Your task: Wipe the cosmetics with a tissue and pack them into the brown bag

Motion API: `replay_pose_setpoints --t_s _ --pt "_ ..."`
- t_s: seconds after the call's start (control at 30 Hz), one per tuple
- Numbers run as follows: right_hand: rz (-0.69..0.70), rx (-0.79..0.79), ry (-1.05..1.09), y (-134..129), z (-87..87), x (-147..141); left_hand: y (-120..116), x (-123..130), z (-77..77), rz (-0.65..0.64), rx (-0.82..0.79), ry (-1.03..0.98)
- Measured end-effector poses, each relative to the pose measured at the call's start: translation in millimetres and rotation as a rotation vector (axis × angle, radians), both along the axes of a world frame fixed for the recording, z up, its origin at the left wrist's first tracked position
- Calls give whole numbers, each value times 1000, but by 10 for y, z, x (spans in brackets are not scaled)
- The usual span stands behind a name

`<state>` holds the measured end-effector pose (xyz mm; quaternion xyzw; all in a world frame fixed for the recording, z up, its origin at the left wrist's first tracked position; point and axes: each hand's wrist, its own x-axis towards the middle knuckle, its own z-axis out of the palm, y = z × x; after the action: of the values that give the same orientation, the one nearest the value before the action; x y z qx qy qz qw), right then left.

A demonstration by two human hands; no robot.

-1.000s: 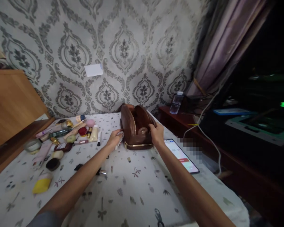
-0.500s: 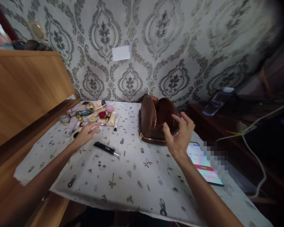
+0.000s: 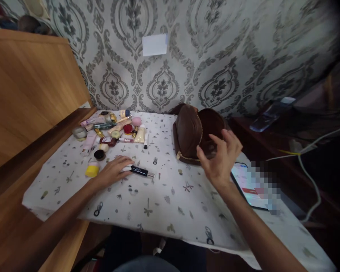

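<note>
My left hand rests low over the patterned cloth, its fingers closed on the left end of a slim black tube with a silvery tip. The hand covers that end of the tube. A jar with a yellow lid and a small round black-topped pot lie just left of this hand. My right hand is raised in front of a brown cosmetic bag, its fingers apart and curved with nothing between them. The bag stands unzipped, with its dark inside partly hidden by the hand.
Several cosmetics, among them a pink tube, a cream tube and a pink sponge, lie at the back left. A lit phone is by my right wrist. A wooden panel borders the left; a water bottle lies right.
My left hand has come away from the cosmetics group, nearer to me and rightward, onto the black tube. My right hand stays by the bag, open. The view has tilted down and left.
</note>
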<state>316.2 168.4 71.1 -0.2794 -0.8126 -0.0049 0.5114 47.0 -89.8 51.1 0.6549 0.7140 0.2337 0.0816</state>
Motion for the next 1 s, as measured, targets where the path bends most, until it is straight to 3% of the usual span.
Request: replay_pose_setpoints --t_s 0.07,0.13,0.23,0.37,0.5,0.6,0.7,0.83,1.0 --pt "190 -73 -106 -409 -48 -209 21 -21 -30 -32 6 52" --pt "455 -195 -388 -766 -149 -454 33 -46 -76 -48 17 88" --pt "527 -367 -626 -1043 -311 -733 10 -102 -134 -67 35 117" --pt "531 -484 -617 -1051 -425 -808 -58 -138 -132 -61 53 152" --pt "575 -548 -514 -1018 -454 -775 2 82 -89 41 150 214" --pt "627 -596 -455 -995 -462 -774 162 367 -89 -82 158 279" --pt "642 -665 -431 -943 -458 -748 315 550 -124 -149 70 364" --pt "652 -741 -393 -890 -429 -684 390 552 -147 -171 1 401" --pt "686 -687 -342 -858 -399 -633 354 426 -82 -126 -27 385"
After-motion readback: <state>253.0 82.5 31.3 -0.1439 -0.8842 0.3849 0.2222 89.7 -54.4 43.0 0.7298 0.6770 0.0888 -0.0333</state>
